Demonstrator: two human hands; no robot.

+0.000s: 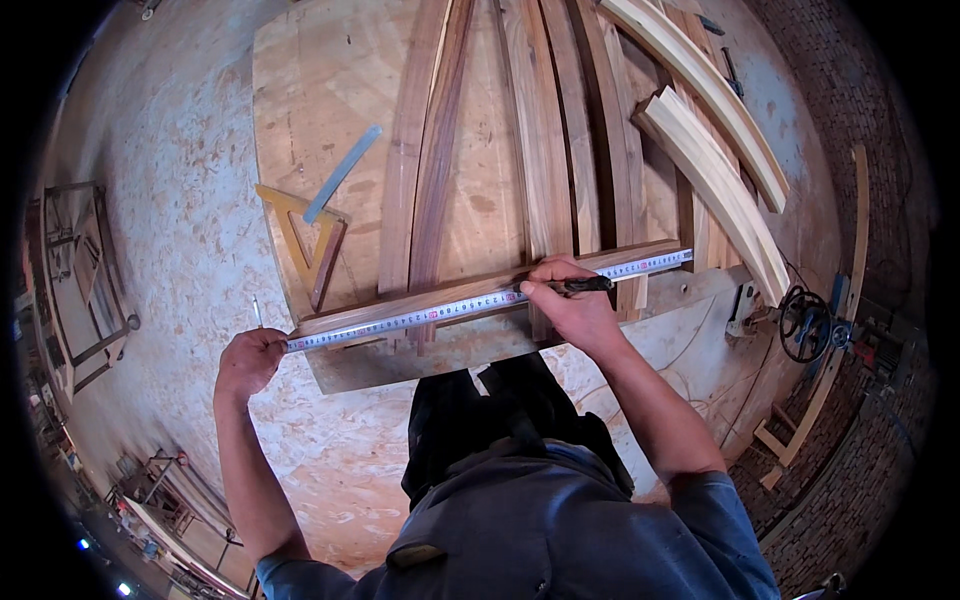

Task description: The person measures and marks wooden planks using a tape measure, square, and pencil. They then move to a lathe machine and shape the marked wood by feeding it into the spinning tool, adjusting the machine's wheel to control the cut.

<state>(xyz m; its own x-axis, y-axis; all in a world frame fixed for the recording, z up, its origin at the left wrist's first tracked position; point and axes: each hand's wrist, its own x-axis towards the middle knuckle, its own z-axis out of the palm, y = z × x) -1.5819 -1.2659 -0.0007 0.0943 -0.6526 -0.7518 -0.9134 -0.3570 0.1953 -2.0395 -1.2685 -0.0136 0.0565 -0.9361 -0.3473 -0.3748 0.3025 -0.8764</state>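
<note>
A white tape measure blade [430, 313] lies stretched along a long wooden strip [400, 303] at the near edge of the board-topped bench. My left hand [250, 362] is closed on the blade's left end, and a thin pale stick [257, 310] rises beside its fingers. Farther right, my right hand [575, 308] is closed over the blade, its thumb along the near edge. A dark, narrow object [588, 285] juts from this hand; its kind is unclear. The blade carries on past the hand to the strip's right end.
On the bench [310, 90], a yellow set square [295, 235] and grey-blue flat strip [343, 172] lie left. Several dark planks [540, 130] run away from me. Pale curved mouldings [715, 180] lie right, near a clamp with a handwheel [803, 323].
</note>
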